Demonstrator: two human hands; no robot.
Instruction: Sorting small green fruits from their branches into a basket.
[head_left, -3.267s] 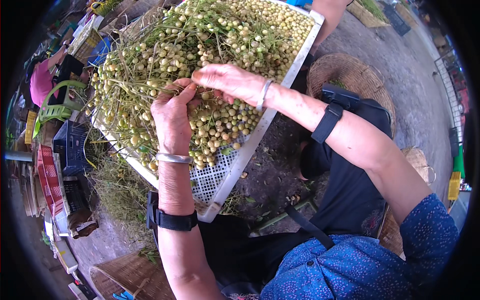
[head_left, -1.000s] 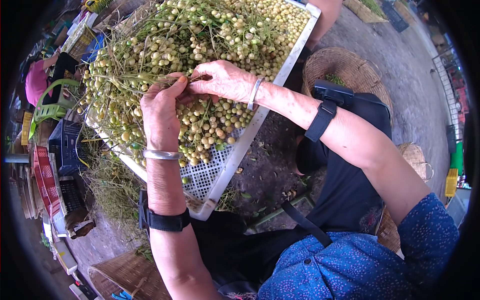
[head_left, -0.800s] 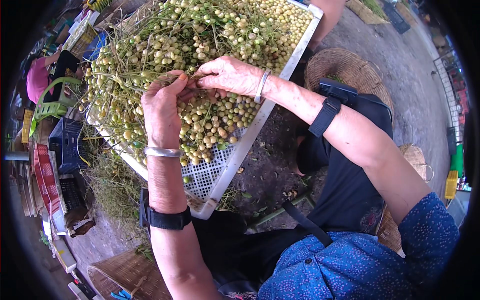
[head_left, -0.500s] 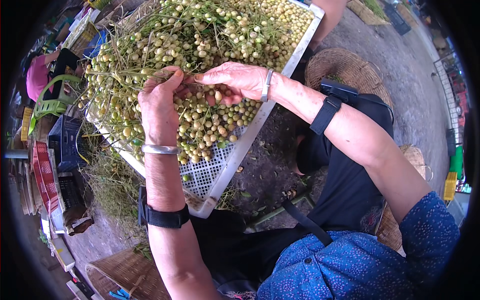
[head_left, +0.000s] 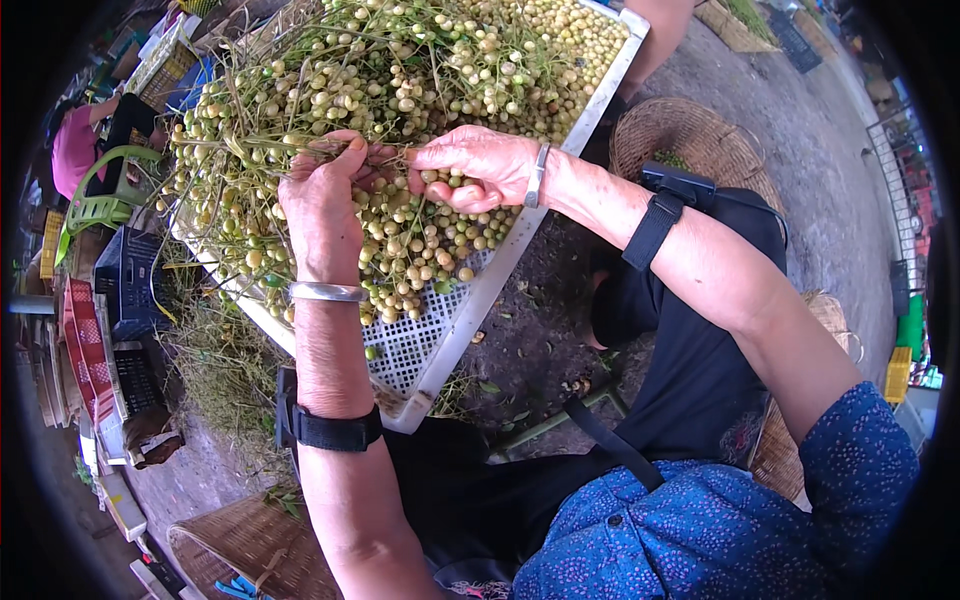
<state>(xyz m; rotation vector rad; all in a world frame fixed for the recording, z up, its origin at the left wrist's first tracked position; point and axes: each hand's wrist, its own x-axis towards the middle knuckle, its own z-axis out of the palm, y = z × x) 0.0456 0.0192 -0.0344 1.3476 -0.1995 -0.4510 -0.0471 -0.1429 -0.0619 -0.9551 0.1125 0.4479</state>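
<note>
A white plastic crate (head_left: 470,318) with a perforated bottom holds a heap of small round yellow-green fruits (head_left: 405,238), many still on thin stems. Over the heap, my left hand (head_left: 325,195) is closed, thumb against forefinger, on thin fruit stems (head_left: 240,150) that trail off to the left. Just to its right, my right hand (head_left: 478,168) pinches with thumb and forefinger at a thin stem end. Its other fingers curl round a few loose fruits (head_left: 450,178). A small gap separates the two hands. Parts of both hands' fingertips are hidden among the stems.
Wicker baskets stand right of the crate (head_left: 690,130) and at lower left (head_left: 250,545). Stripped stems (head_left: 225,370) lie piled left of the crate. Another person's arm (head_left: 660,40) reaches the far right corner. Beyond are a green chair (head_left: 100,210) and a dark blue crate (head_left: 135,280).
My right hand has shifted a little to the right, away from my left hand, and its fingers have curled round some fruits. My left hand has hardly moved.
</note>
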